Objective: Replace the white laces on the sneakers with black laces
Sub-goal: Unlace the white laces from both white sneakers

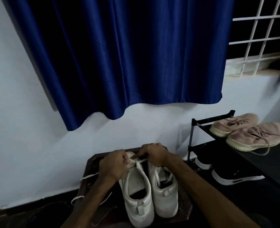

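We see the white lace (140,161) stretched across the far, toe end of the left sneaker (137,186). It seems to be out of the nearer eyelets, because the tongue there lies bare.

The left hand (114,165) has its fingers curled and pinches the lace on the left side. The right hand (154,154) grips the other side, with one finger stretched onto the toe.

The right sneaker (166,198), just beside it on the right, has its white lacing in place.

We judge that the task is at an early stage: one lace is almost removed, one is untouched, and no black lace is in view.

A loose white length (88,176) hangs over the left edge of the table (90,162). We cannot tell whether it is the same lace.

We count two white sneakers and two hands. On the rack (191,139) at the right there are two pink shoes (234,124) above and two black shoes (234,178) below. One curtain (119,63) hangs at the far side.
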`<control>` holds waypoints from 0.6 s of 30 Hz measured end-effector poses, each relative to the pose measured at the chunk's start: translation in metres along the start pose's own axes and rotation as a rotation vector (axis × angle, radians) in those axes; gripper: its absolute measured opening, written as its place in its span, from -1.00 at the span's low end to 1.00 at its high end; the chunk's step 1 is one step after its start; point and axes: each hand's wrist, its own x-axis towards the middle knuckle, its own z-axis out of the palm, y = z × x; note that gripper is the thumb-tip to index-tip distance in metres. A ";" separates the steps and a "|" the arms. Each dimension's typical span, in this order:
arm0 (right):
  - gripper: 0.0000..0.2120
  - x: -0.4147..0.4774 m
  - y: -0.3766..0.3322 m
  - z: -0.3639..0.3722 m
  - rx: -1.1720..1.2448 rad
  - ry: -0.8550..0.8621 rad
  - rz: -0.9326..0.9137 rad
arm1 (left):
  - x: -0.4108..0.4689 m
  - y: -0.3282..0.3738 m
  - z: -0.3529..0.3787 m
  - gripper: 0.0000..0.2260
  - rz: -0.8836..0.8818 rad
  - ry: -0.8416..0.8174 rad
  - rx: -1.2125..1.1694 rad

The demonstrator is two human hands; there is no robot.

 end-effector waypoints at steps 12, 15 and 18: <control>-0.37 -0.002 -0.003 0.002 0.029 0.007 0.020 | -0.006 -0.014 -0.013 -0.73 0.060 0.111 -0.336; -0.40 -0.002 -0.003 0.003 0.001 0.015 0.015 | -0.002 0.008 -0.019 -0.83 0.197 -0.126 0.069; -0.41 -0.002 -0.004 0.005 0.006 0.015 0.022 | 0.002 0.016 -0.015 -0.89 0.221 -0.208 0.190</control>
